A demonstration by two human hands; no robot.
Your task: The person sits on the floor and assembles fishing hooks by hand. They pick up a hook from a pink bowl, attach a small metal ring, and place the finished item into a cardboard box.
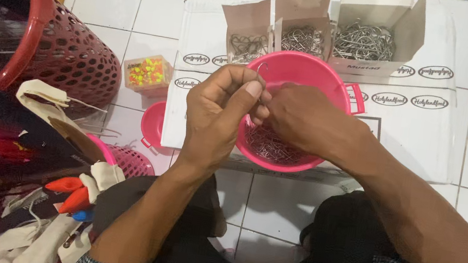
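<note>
We pinch a small metal hook [262, 68] between thumb and forefinger of our left hand [218, 111], its loop showing just above the fingertips; our right hand [303, 118] meets it with fingers pressed together at the hook's lower end, though what they hold we cannot tell. Both hands hover over the pink bowl [306, 74] of hooks. The hook looks light, stiff and sharp-tipped, so the shank seems safest to hold. Far behind stand open boxes [377, 23] of hooks.

The hands [261, 108] hide much of the pink bowl [309, 75]; the red basket [69, 47] is cut off left; perhaps a hook is pinched
</note>
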